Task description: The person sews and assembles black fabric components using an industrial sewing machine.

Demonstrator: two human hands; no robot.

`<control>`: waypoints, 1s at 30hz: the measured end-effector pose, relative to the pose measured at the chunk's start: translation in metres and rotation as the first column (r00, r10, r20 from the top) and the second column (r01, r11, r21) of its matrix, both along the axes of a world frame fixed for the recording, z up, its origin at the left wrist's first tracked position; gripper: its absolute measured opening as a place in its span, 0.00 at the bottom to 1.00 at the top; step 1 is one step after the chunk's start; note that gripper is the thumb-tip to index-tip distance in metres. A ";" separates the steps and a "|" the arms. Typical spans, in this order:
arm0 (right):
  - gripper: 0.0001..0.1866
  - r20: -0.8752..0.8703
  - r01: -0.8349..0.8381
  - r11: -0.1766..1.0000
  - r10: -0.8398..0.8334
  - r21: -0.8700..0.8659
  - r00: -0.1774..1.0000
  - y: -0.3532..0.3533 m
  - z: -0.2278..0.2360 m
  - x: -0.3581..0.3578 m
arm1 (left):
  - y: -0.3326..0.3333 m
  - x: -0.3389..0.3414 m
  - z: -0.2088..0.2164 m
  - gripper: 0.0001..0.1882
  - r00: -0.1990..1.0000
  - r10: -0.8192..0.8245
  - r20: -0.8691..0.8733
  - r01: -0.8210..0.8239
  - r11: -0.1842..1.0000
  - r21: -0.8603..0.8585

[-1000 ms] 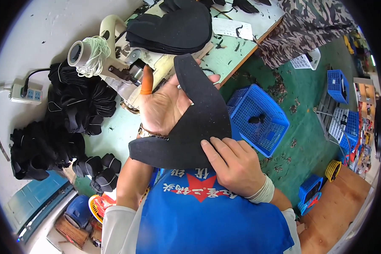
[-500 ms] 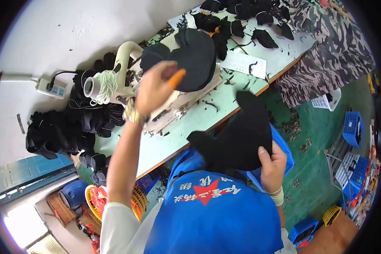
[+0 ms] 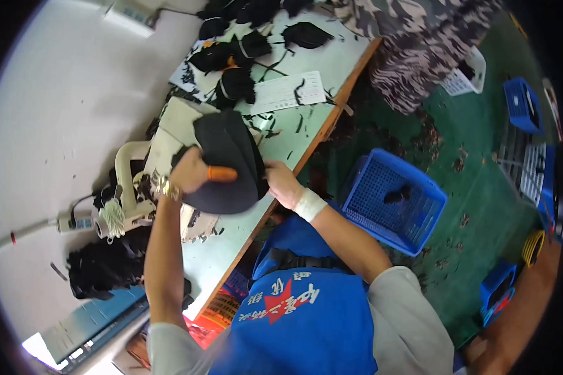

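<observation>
Dark, curved black fabric pieces (image 3: 228, 156) lie layered over the cream sewing machine's bed at the table's edge. My left hand (image 3: 191, 172) grips their left side, an orange cover on one digit lying across the top face; its other fingers are partly hidden and slightly blurred. At the right edge, my right hand (image 3: 283, 184) pinches the fabric, its fingertips partly behind it. The cream sewing machine (image 3: 128, 165) stands left of the fabric, beside a cone of pale thread (image 3: 112, 219).
Black fabric bundles (image 3: 234, 87) and a printed paper sheet (image 3: 289, 92) lie farther up the table, among dark scraps. A blue basket (image 3: 413, 240) holding a small dark piece sits on the green floor at right. Camouflage cloth (image 3: 413, 56) hangs over the far end.
My right hand has brought its black piece from over my lap up and left to the machine. My left hand now grips the fabric. The view has shifted, uncovering the blue basket.
</observation>
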State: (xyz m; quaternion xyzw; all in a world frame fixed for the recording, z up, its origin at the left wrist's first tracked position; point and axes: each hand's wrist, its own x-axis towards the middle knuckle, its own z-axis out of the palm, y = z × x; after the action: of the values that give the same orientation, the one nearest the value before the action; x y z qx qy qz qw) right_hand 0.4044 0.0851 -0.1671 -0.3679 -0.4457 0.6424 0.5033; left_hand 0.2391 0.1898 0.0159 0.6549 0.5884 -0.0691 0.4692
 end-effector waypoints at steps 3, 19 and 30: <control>0.23 0.064 0.113 0.942 -0.140 0.315 0.988 -0.041 0.055 0.039 | -0.045 -0.005 -0.005 0.39 0.882 0.172 0.438 -0.099 0.978 -0.183; 0.18 0.408 0.099 0.991 -0.054 -0.090 0.912 -0.200 0.142 0.005 | -0.199 -0.057 -0.078 0.38 0.736 0.184 0.652 0.069 0.937 -0.342; 0.36 0.154 -0.166 0.876 0.261 -0.453 0.953 -0.226 0.171 0.017 | -0.261 -0.015 -0.050 0.27 0.495 0.495 0.714 -0.033 0.832 -0.554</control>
State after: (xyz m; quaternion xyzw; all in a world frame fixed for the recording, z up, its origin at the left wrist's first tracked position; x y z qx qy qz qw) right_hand 0.4218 -0.1409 0.0038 -0.4849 -0.3797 0.7349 0.2839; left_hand 0.2243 -0.0716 -0.0345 0.3694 0.3521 0.1868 0.8394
